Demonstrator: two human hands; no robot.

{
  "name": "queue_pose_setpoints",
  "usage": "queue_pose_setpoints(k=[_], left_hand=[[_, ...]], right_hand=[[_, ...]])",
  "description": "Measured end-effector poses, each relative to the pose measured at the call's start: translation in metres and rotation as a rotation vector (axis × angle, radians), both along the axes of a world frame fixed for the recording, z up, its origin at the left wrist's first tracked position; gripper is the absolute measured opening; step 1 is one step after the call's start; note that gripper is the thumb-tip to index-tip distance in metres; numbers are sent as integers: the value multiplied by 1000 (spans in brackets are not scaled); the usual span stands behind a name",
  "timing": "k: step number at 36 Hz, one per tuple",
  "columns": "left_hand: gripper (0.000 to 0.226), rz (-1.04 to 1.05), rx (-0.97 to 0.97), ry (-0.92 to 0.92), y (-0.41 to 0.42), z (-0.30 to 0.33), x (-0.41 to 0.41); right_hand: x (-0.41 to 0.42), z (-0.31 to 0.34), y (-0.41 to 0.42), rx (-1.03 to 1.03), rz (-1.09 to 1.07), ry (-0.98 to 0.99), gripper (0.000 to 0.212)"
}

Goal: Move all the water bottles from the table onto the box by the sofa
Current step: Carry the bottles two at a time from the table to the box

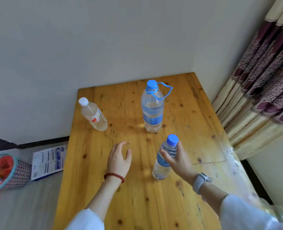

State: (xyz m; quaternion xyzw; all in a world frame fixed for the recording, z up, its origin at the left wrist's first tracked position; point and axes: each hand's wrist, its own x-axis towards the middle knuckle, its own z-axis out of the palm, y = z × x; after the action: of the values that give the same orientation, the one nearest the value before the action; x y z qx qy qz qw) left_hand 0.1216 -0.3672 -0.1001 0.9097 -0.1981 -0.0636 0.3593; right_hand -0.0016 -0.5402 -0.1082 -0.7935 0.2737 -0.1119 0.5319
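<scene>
Three water bottles stand on the wooden table (154, 201). My right hand (179, 159) grips the small blue-capped bottle (162, 166) around its upper body, near the table's middle. My left hand (120, 157) hovers open above the tabletop, to the left of that bottle, holding nothing. A large blue-capped bottle (152, 107) with a blue carry strap stands further back. A white-capped bottle (94, 115) with a red and yellow label stands at the back left.
A flat blue-and-white printed box (48, 161) lies on the floor left of the table. Beside it is a patterned bag (8, 173) with red contents. Curtains (262, 80) hang at the right. Walls meet behind the table.
</scene>
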Motion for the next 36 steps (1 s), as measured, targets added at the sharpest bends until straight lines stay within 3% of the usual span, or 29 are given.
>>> queue_pose_setpoints(k=[7, 11, 19, 24, 31, 36], left_hand=[[69, 207, -100, -16, 50, 18, 81], [90, 235, -128, 68, 51, 19, 141], [87, 189, -305, 196, 24, -15, 207], [82, 179, -338, 173, 16, -27, 224], [75, -69, -255, 157, 10, -20, 185], [70, -393, -264, 206, -1, -2, 103]], right_hand=[[52, 9, 70, 35, 98, -27, 25], [86, 12, 92, 18, 63, -32, 26], [112, 3, 109, 42, -96, -33, 24], [99, 8, 112, 55, -182, 2, 24], [57, 25, 108, 64, -349, 29, 28], [-1, 40, 110, 10, -519, -2, 22]])
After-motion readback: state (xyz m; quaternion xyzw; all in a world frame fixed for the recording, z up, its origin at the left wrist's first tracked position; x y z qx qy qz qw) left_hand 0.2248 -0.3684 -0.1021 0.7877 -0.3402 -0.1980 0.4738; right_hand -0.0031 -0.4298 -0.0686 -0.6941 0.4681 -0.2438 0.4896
